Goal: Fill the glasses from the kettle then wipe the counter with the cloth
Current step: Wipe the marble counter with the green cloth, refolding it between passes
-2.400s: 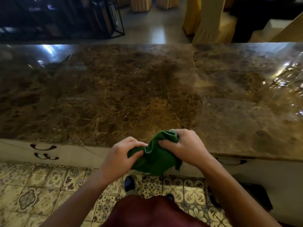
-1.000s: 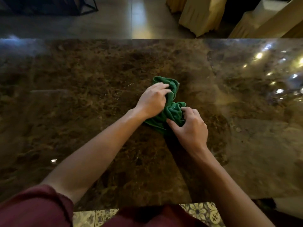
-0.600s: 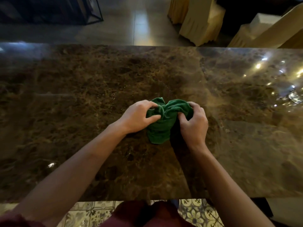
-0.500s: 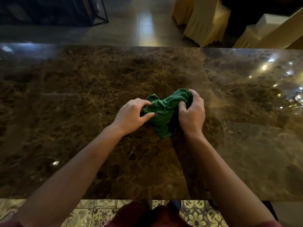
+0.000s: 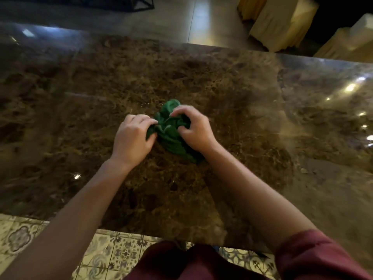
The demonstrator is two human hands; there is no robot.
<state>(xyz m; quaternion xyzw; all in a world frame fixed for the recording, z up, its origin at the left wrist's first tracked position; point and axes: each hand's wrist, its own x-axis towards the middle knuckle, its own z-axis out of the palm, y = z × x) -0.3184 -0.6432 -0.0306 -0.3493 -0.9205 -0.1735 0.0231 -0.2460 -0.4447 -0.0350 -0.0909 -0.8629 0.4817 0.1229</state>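
A bunched green cloth (image 5: 170, 131) lies on the brown marble counter (image 5: 80, 110), near its middle. My left hand (image 5: 132, 138) pinches the cloth's left side between thumb and fingers. My right hand (image 5: 194, 129) grips its top and right side with curled fingers. Part of the cloth is hidden under both hands. No kettle or glasses show in this view.
Cloth-covered chairs (image 5: 282, 21) stand beyond the counter's far edge at the top right. Patterned floor tiles (image 5: 113, 253) run below the near edge. Light glints shine on the counter's right part (image 5: 351, 87).
Over the last second both hands kept hold of the cloth and kneaded it into a tighter bundle. The view has tilted a little. Earlier the cloth was held off the counter's near edge.
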